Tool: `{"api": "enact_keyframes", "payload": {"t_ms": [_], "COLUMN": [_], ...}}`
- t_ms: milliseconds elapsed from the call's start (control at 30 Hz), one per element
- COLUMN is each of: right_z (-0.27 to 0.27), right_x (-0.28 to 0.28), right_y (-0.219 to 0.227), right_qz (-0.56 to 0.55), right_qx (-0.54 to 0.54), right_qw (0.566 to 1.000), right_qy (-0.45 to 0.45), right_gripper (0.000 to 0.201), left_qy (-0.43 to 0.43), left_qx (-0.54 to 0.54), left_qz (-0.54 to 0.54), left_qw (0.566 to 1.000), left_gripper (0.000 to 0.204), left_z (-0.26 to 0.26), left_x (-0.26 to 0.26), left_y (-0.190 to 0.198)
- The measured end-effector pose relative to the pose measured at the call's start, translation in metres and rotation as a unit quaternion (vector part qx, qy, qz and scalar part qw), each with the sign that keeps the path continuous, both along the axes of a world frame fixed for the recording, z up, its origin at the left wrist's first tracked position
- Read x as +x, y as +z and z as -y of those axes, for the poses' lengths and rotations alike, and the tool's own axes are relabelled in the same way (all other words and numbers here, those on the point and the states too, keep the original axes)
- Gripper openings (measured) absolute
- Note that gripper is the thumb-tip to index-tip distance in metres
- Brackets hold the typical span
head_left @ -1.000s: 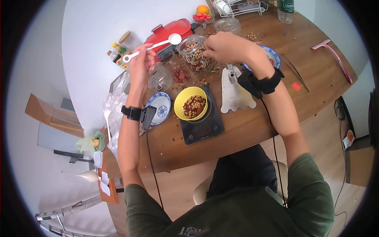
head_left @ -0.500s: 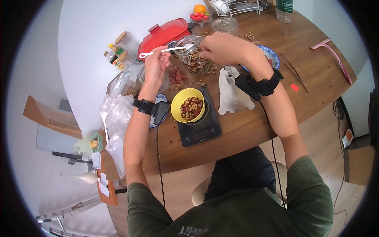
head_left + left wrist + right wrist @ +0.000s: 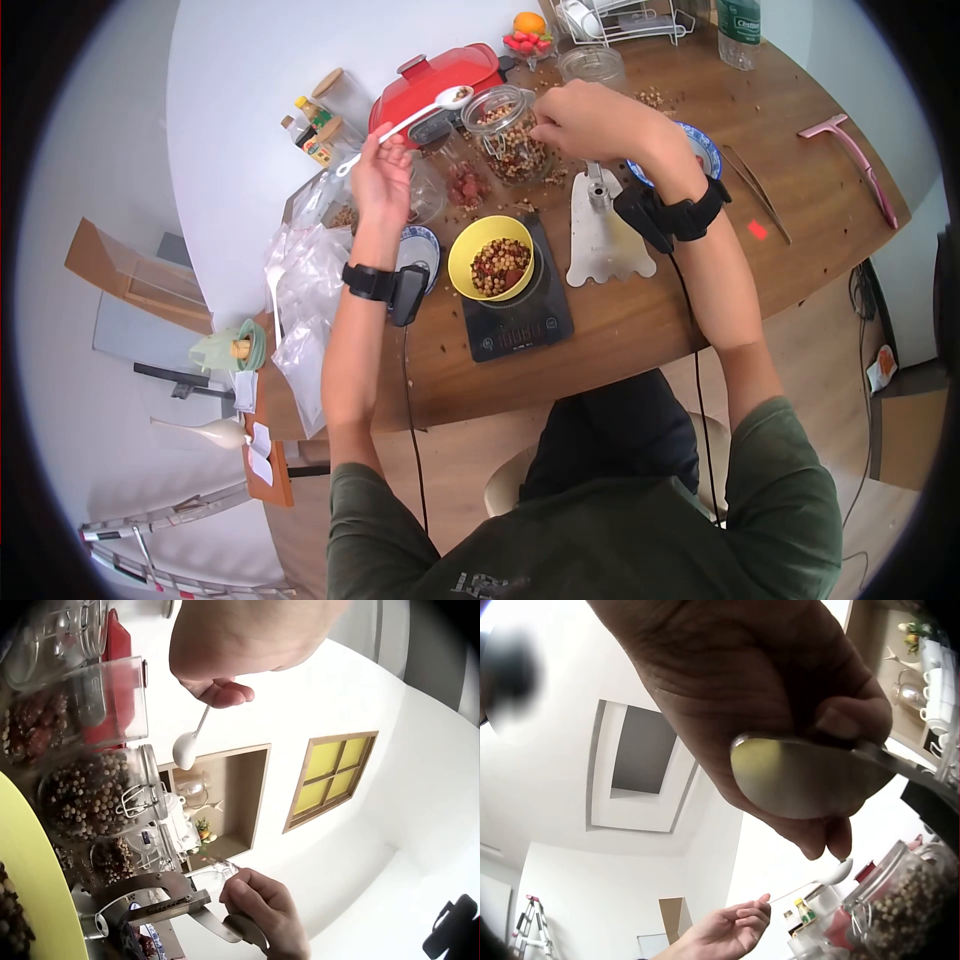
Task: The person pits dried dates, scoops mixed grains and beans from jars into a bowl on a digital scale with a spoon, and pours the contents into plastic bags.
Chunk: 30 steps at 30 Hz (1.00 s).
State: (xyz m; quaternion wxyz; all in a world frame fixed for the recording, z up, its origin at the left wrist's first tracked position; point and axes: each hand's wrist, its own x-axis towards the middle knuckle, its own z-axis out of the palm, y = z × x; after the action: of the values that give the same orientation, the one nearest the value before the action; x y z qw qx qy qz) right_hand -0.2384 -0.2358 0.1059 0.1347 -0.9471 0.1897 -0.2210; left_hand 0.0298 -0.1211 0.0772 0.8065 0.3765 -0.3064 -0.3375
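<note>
The white spoon (image 3: 446, 99) is hovering at eleven o'clock from the yellow bowl (image 3: 462, 255), likely feeling light, stiff; mid-handle is seeming the surest hold. The left hand (image 3: 384, 185) is pinching it; the right hand (image 3: 592, 118) is gripping a metal lever (image 3: 802, 784).

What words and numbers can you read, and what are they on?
"Cest", its ending blurred: plastic bottle, green label.
Unreadable: kitchen scale, faint display and markings.
Unreadable: seasoning bottles, labels too small.
Unreadable: metal base plate, lettering too faint.
Unreadable: dark green shirt, print too blurred.
</note>
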Motion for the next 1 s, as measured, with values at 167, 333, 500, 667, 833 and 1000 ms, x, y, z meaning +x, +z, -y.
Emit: {"api": "enact_keyframes", "payload": {"t_ms": [167,333,500,667,833,1000], "right_z": [0.002,0.004,0.002,0.006,-0.001,0.010], "right_x": [0.001,0.005,0.003,0.005,-0.001,0.005], "right_y": [-0.002,-0.002,0.000,-0.002,0.003,-0.009], "right_qz": [0.007,-0.037,-0.029,-0.010,-0.022,-0.006], "right_qx": [-0.021,-0.003,0.006,-0.036,-0.003,-0.020], "right_qw": [1.000,0.999,1.000,0.999,1.000,1.000], "right_qy": [0.005,-0.008,-0.003,0.019,0.001,0.005], "right_gripper": [0.025,0.024,0.024,0.024,0.025,0.025], "left_qy": [-0.013,0.011,-0.010,-0.093,-0.129,-0.034], "left_qx": [0.002,0.041,0.110,0.277,0.306,0.191], "left_qz": [0.035,0.105,0.189,0.398,0.483,0.409], "left_qw": [0.999,0.994,0.976,0.870,0.810,0.892], "left_gripper": [0.027,0.030,0.028,0.025,0.024,0.027], "left_z": [-0.053,-0.109,-0.140,-0.150,-0.146,-0.123], "left_x": [-0.004,-0.030,-0.056,-0.076,-0.086,-0.070], "left_y": [0.012,0.010,-0.005,-0.001,0.016,0.027]}}
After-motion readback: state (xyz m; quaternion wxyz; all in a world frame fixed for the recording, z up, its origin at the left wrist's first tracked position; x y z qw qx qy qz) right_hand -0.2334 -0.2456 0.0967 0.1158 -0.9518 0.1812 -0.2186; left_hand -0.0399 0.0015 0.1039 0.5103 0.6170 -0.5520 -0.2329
